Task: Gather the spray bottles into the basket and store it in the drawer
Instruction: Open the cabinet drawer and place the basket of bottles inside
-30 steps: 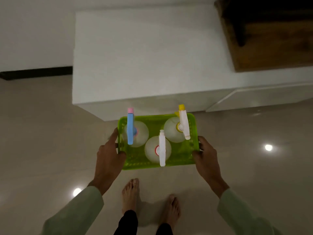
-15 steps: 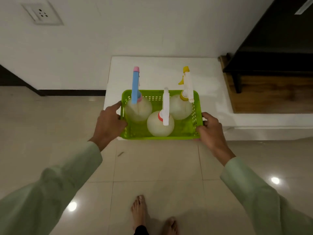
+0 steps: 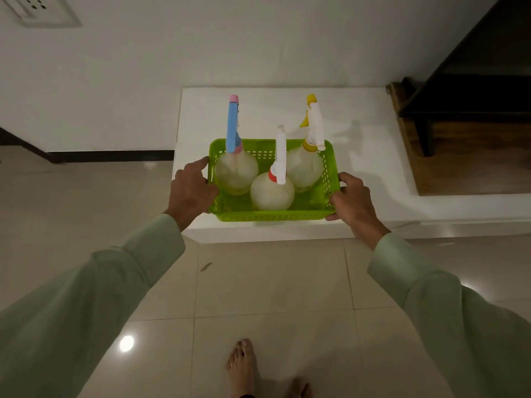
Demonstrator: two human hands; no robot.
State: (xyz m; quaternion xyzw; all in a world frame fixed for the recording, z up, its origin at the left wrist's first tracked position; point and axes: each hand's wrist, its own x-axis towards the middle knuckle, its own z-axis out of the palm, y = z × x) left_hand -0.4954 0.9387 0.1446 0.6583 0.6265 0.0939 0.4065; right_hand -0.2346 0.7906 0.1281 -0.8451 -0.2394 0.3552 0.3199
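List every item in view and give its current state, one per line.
Green basket: held at both ends, over the white platform's front part; contact unclear.
Blue-headed bottle: upright in the basket, left.
Red-collared bottle: upright in the basket, front middle.
Yellow-headed bottle: upright in the basket, right.
Left hand: gripping the basket's left end.
Right hand: gripping the basket's right end.
White platform: no open drawer visible.

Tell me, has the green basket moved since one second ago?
Yes. The green basket, before out over the floor in front of the white cabinet, is now farther forward, over its top near the front edge.
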